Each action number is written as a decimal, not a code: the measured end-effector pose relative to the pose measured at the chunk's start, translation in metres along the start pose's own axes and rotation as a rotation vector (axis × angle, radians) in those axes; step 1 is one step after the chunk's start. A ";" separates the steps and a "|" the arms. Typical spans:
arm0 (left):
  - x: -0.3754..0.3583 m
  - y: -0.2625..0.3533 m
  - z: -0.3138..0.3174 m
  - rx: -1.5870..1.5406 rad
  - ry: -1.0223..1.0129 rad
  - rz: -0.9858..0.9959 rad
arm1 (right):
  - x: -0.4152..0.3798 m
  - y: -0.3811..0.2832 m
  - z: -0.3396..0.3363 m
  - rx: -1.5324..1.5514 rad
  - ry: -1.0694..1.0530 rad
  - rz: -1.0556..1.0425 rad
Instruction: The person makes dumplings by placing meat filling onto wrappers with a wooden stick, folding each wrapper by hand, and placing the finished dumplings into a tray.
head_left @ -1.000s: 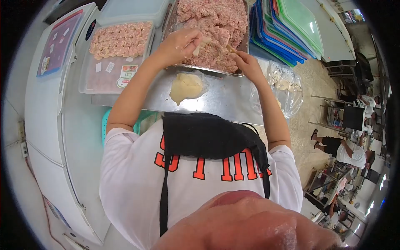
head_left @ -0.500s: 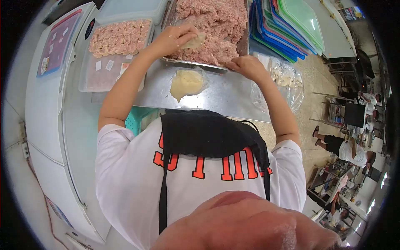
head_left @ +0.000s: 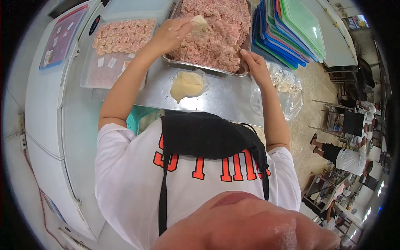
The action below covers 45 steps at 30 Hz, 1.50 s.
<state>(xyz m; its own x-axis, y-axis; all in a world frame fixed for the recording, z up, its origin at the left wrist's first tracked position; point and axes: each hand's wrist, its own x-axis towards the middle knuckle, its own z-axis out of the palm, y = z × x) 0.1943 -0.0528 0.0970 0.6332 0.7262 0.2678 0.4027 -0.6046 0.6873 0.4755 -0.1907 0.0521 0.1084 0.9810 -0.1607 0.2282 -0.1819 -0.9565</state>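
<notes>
A metal tray (head_left: pixel 204 68) holds a heap of pink minced meat (head_left: pixel 216 46). Over its left part, my left hand (head_left: pixel 173 36) holds a thin pale wrapper (head_left: pixel 199 24) between the fingers. My right hand (head_left: pixel 254 66) is pinched at the tray's right side, where a small tool end with meat seems to reach over the mince; the grip is partly hidden. On the metal table (head_left: pixel 150 93), a stack of pale yellow wrappers (head_left: pixel 187 84) lies on clear plastic just in front of the tray.
To the left, a plastic box (head_left: pixel 88 73) carries rows of filled pieces (head_left: pixel 123 36). Coloured lids (head_left: pixel 291 29) are stacked at the right, above a clear plastic bag (head_left: pixel 287 96). A person (head_left: pixel 350 160) stands farther off at the right.
My right hand has shifted right and its fingers have risen from the tray's front edge. My left hand has opened out slightly around the wrapper, which now shows more.
</notes>
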 end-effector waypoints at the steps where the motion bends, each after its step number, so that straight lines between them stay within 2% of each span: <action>1: 0.003 -0.005 0.001 0.003 0.003 -0.002 | 0.000 -0.005 0.004 0.001 -0.003 -0.003; 4: 0.011 -0.036 0.026 -0.165 0.026 -0.098 | 0.001 -0.016 0.016 0.111 0.046 -0.027; 6: 0.015 -0.049 0.045 -0.760 0.144 -0.337 | 0.007 -0.019 0.021 0.161 0.052 -0.076; 7: 0.015 -0.048 0.046 -0.760 0.145 -0.337 | 0.009 -0.020 0.024 0.161 0.051 -0.076; 9: 0.013 -0.037 0.052 -1.403 0.094 -0.287 | 0.012 -0.022 0.030 0.132 0.056 -0.082; 10: 0.011 -0.028 0.054 -1.403 0.095 -0.287 | 0.012 -0.026 0.034 0.132 0.056 -0.082; 12: 0.008 -0.013 0.057 -1.165 0.259 -0.290 | 0.009 -0.036 0.040 0.159 0.042 -0.101; 16: 0.004 -0.004 0.056 -1.232 0.317 -0.255 | 0.010 -0.038 0.043 0.170 0.038 -0.112; 18: 0.001 0.003 0.048 -0.921 0.327 -0.310 | 0.009 -0.043 0.045 0.171 0.066 -0.125; 19: 0.001 -0.002 0.049 -0.921 0.327 -0.310 | 0.008 -0.045 0.046 0.170 0.066 -0.126; 21: 0.003 -0.018 0.054 -0.471 0.378 -0.111 | 0.009 -0.048 0.046 0.159 0.043 -0.133; 22: 0.004 -0.022 0.057 -0.471 0.379 -0.109 | 0.010 -0.049 0.047 0.158 0.043 -0.135; 24: 0.005 -0.022 0.061 -0.797 0.341 -0.198 | 0.015 -0.046 0.048 0.147 0.019 -0.148; 25: 0.005 -0.017 0.062 -0.797 0.341 -0.199 | 0.018 -0.042 0.050 0.147 0.019 -0.148; 27: 0.007 -0.001 0.063 -1.680 0.384 -0.287 | 0.027 -0.030 0.057 0.008 0.098 -0.278; 28: 0.009 0.007 0.062 -1.680 0.383 -0.287 | 0.028 -0.024 0.062 0.008 0.099 -0.278; 30: 0.013 0.018 0.058 -1.858 0.444 -0.245 | 0.031 -0.014 0.072 -0.253 0.242 -0.468; 31: 0.012 0.017 0.058 -1.857 0.447 -0.243 | 0.031 -0.013 0.071 -0.253 0.239 -0.470; 33: 0.008 0.012 0.058 -1.933 0.476 -0.302 | 0.030 -0.010 0.066 -0.615 0.201 -0.581; 34: 0.006 0.005 0.061 -1.932 0.471 -0.304 | 0.027 -0.016 0.062 -0.614 0.205 -0.578; 36: 0.004 -0.017 0.071 -1.995 0.556 -0.546 | 0.019 -0.036 0.051 -0.929 0.016 -0.392; 37: 0.002 -0.025 0.076 -1.994 0.558 -0.544 | 0.012 -0.045 0.051 -0.928 0.015 -0.395; 39: 0.000 -0.035 0.082 -1.930 0.595 -0.628 | -0.003 -0.055 0.055 -1.254 0.040 -0.317; 40: 0.001 -0.037 0.081 -1.928 0.592 -0.629 | -0.003 -0.051 0.057 -1.253 0.042 -0.315; 42: 0.003 -0.034 0.078 -1.924 0.582 -0.525 | -0.004 -0.037 0.063 -1.027 0.127 -0.540; 45: -0.003 -0.020 0.065 -1.818 0.627 -0.570 | 0.002 -0.047 0.041 -1.190 0.017 -0.445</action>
<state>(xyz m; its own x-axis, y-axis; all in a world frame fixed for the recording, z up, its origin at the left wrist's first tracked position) 0.2273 -0.0642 0.0384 0.2615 0.9142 -0.3097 -0.8323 0.3761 0.4072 0.4250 -0.1778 0.0863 -0.1909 0.9732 0.1285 0.9716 0.2059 -0.1164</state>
